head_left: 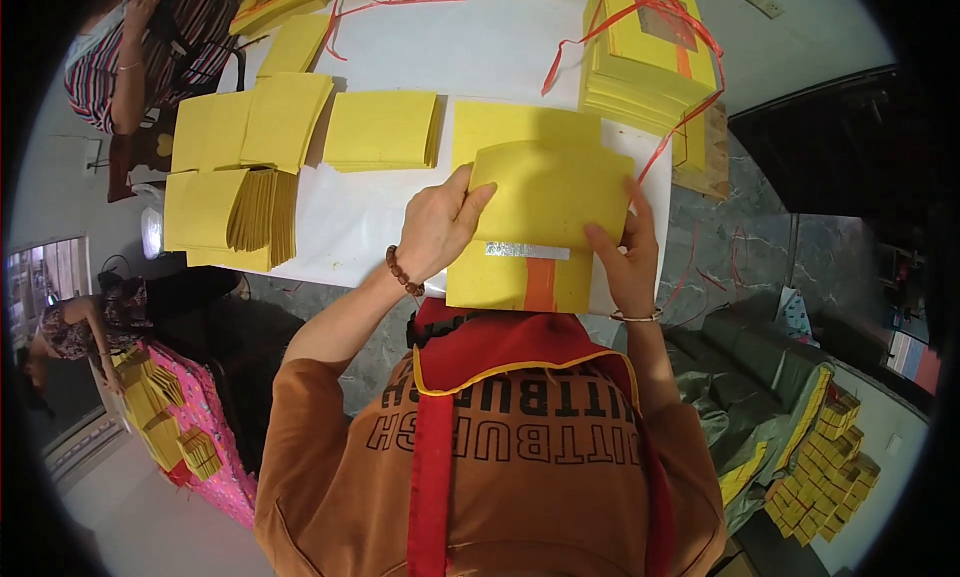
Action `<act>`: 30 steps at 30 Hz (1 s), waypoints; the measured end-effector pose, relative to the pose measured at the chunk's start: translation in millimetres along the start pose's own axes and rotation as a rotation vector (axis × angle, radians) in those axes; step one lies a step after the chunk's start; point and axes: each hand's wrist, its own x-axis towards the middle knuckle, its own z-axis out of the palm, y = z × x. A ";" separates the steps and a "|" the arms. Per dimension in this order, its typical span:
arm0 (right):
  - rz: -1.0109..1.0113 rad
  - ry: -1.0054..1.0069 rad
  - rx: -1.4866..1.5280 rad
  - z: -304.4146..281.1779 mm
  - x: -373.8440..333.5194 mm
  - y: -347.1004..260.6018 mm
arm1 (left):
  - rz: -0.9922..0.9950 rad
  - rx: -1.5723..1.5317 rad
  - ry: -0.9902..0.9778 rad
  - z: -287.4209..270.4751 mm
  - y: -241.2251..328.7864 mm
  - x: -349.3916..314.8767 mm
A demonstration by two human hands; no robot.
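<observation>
Near the table's front edge, a yellow paper sheaf [550, 192] is between my two hands. My left hand [437, 222] pinches its left edge, thumb on top. Along its right edge my right hand [630, 257] is closed, thumb on the front and fingers behind. Just below this sheaf shows yellow paper with an orange strip and a silver band [480, 289]; whether it belongs to the same bundle I cannot tell. Beyond my hands, another yellow paper stack [525, 122] lies flat, partly covered by the sheaf.
Several yellow paper stacks [380, 129] lie on the white tabletop [400, 37] to the left. A tall bundle [630, 87] tied with red ribbon [715, 47] stands at the far right. Two other people are on the left, one beside a pink-covered table [215, 447]. More bundles [825, 477] are piled at lower right.
</observation>
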 end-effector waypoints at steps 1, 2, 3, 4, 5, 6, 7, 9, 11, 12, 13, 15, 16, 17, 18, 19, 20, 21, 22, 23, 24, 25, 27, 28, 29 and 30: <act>0.018 0.002 -0.053 -1.4 0.5 2.5 | 0.001 0.000 -0.003 0.2 0.7 1.0; 0.037 0.003 -0.106 -2.5 1.2 5.4 | 0.018 0.036 0.025 0.3 1.8 1.1; 0.039 0.007 -0.106 -3.5 2.0 9.5 | 0.035 0.072 0.053 0.6 2.5 1.7; 0.068 0.016 -0.083 -4.2 3.6 14.2 | 0.036 0.072 0.049 0.2 2.5 3.3; 0.098 0.024 -0.061 -4.5 5.5 16.7 | 0.099 0.149 0.096 -0.4 2.3 5.0; 0.101 0.026 -0.061 -3.5 7.2 17.1 | 0.160 0.225 0.144 -0.4 1.7 5.8; 0.088 0.038 -0.059 -1.5 8.9 16.8 | 0.158 0.224 0.141 0.0 1.2 6.3; 0.077 0.049 -0.058 1.8 11.3 15.3 | 0.234 0.321 0.193 0.8 0.2 7.0; 0.097 0.068 -0.068 4.1 13.2 14.0 | 0.210 0.304 0.191 2.2 -2.0 7.2; 0.099 0.068 -0.069 4.6 14.0 14.7 | 0.189 0.289 0.190 2.5 -2.8 7.5; 0.091 0.073 -0.083 4.9 14.6 15.8 | 0.188 0.288 0.189 2.5 -2.7 8.3; 0.083 0.078 -0.098 5.7 15.4 16.0 | 0.200 0.267 0.194 2.0 -1.7 10.2; 0.085 0.082 -0.097 6.3 15.6 15.6 | 0.200 0.267 0.195 2.0 -1.9 10.8; 0.087 0.086 -0.096 6.8 15.8 15.1 | 0.204 0.268 0.203 2.3 -2.5 11.1; 0.086 0.087 -0.097 6.5 16.0 15.6 | 0.209 0.267 0.210 2.7 -2.1 11.7; 0.082 0.086 -0.121 6.2 16.3 16.7 | 0.211 0.267 0.210 1.1 0.9 11.2; 0.079 0.085 -0.145 6.0 16.6 17.1 | 0.112 0.303 0.144 -2.6 6.8 10.0; 0.078 0.087 -0.144 6.4 16.9 17.3 | 0.014 0.340 0.076 -5.8 11.8 9.5; 0.074 0.098 -0.145 7.0 17.3 17.0 | 0.016 0.342 0.075 -7.8 15.6 9.9; 0.070 0.108 -0.146 7.4 17.6 17.3 | 0.137 0.423 0.192 -8.9 19.4 10.6; 0.070 0.109 -0.145 7.8 17.7 17.1 | 0.257 0.501 0.311 -9.7 23.8 10.1; 0.068 0.115 -0.176 8.0 17.9 17.1 | 0.258 0.502 0.310 -9.2 28.2 8.9; 0.064 0.121 -0.206 8.2 17.7 16.5 | 0.505 0.476 0.167 -5.0 36.6 5.6; 0.051 0.117 -0.214 8.2 17.5 15.9 | 0.505 0.477 0.168 -1.0 39.3 3.5; 0.038 0.113 -0.223 8.1 17.6 15.7 | 0.624 0.403 0.016 4.1 41.1 1.1; 0.037 0.113 -0.220 7.7 17.6 17.1 | 0.740 0.327 -0.139 8.1 41.8 -1.4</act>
